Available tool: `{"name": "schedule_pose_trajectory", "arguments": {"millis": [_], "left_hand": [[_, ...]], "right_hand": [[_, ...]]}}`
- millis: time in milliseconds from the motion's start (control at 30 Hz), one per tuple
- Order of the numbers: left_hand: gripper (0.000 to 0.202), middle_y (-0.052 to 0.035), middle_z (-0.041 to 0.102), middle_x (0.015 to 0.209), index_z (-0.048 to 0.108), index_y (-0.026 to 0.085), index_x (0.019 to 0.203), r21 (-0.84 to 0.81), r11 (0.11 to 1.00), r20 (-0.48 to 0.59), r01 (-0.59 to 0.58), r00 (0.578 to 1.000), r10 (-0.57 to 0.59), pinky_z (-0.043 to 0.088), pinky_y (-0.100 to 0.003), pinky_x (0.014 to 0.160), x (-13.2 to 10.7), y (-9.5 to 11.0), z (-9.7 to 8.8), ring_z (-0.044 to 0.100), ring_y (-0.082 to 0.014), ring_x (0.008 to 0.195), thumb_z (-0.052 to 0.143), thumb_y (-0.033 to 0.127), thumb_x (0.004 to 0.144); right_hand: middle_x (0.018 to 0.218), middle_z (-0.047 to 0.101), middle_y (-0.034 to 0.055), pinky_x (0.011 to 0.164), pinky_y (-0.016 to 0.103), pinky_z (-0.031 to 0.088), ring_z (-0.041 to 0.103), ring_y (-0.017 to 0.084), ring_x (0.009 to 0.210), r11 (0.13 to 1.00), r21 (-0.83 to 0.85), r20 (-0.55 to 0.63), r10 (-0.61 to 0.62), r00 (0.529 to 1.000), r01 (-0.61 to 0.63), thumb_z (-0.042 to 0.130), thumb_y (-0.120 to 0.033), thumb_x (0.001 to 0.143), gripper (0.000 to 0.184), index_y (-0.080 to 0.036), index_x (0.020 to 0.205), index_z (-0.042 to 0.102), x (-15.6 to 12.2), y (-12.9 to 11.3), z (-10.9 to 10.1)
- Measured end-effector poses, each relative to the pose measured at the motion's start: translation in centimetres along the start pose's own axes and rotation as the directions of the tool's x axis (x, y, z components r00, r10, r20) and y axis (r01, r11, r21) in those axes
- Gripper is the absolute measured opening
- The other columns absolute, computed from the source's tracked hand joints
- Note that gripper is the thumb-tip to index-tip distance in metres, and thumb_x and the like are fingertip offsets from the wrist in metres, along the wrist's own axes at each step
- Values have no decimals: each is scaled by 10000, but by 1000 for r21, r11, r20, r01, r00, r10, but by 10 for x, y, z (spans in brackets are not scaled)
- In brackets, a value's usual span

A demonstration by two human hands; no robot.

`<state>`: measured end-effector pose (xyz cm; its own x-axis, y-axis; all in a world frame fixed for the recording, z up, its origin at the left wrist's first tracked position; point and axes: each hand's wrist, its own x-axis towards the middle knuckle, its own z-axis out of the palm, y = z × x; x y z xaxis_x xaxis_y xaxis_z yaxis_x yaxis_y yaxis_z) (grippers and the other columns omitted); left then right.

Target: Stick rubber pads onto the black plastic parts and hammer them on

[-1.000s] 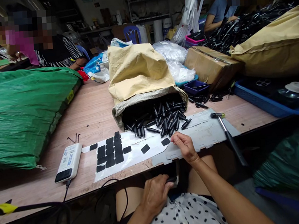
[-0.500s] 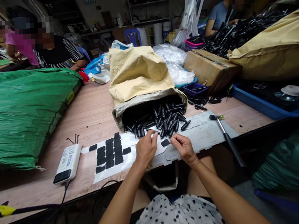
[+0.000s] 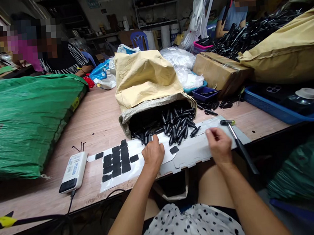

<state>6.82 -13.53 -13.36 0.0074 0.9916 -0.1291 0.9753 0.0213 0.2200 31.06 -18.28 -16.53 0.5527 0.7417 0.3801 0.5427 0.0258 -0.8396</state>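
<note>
The right hand (image 3: 219, 146) has slid away from the black pad (image 3: 174, 149) toward the hammer (image 3: 238, 141), fingers curled on nothing visible, while the left hand (image 3: 153, 154), grip unclear, now rests by the black pegs (image 3: 173, 125) on the tabletop (image 3: 93, 118).

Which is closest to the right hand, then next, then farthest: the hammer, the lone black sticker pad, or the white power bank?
From the right hand:
1. The hammer, just to its right, handle hanging over the table edge.
2. The lone black pad, to its left on the grey sheet.
3. The white power bank, far left, past the left hand.
</note>
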Motion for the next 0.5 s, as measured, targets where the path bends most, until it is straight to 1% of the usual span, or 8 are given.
{"name": "schedule_pose_trajectory", "arguments": {"millis": [67,100,167,200,267,300,400,500], "left_hand": [[261,-75,731,967,539,240,1191,-65,997,-25,-31,999,30,453,-352,722,-8,-12,1,692,-287,883,557,320,944],[275,-54,722,959,538,250,1201,-109,992,-33,-61,998,58,448,-337,719,-12,-18,2,679,-263,868,575,322,938],[285,-23,703,940,568,269,1197,-204,964,-44,-171,985,165,445,-318,737,-20,-28,6,647,-228,863,622,322,922],[261,-18,697,933,602,269,1165,-243,939,-50,-244,970,240,445,-317,762,-23,-32,8,630,-222,880,648,315,912],[188,-25,693,935,664,256,1075,-295,878,-77,-378,925,373,441,-332,818,-27,-36,14,599,-230,929,690,291,892],[159,-31,692,939,684,247,1036,-309,853,-96,-421,906,412,436,-343,837,-28,-37,18,586,-236,946,707,283,883],[152,-41,681,934,711,236,989,-345,828,-163,-442,897,411,425,-354,836,-28,-37,29,568,-242,940,751,291,853],[160,-33,679,920,718,230,953,-392,807,-212,-442,897,388,417,-348,833,-25,-37,37,559,-233,930,788,292,823]], "right_hand": [[885,627,67,733,340,436,557,211,791,935,-342,-117,52,992,-89,606,-393,842,303,-183,1044,689,25,21,-33],[951,631,104,742,372,423,565,250,855,845,-514,-140,89,986,-149,620,-389,821,338,-196,1085,703,35,32,-49],[1017,624,169,704,415,392,565,312,890,646,-719,-105,265,959,-257,647,-481,806,396,-224,1096,729,48,53,-77],[985,626,177,676,413,378,564,305,839,603,-750,-68,337,939,-271,629,-531,817,426,-219,1091,726,52,62,-86],[912,621,163,630,390,345,538,252,724,602,-771,37,368,929,-207,559,-549,871,403,-202,1002,717,53,76,-97],[872,613,149,616,381,330,516,224,674,619,-768,77,344,936,-164,534,-521,891,369,-196,939,702,53,80,-98],[766,581,116,606,374,319,480,194,615,664,-742,119,261,958,-88,520,-419,905,269,-199,796,630,46,82,-96],[802,619,134,655,373,386,546,221,689,753,-648,51,195,979,-117,516,-391,919,216,-203,834,578,31,67,-88]]}}
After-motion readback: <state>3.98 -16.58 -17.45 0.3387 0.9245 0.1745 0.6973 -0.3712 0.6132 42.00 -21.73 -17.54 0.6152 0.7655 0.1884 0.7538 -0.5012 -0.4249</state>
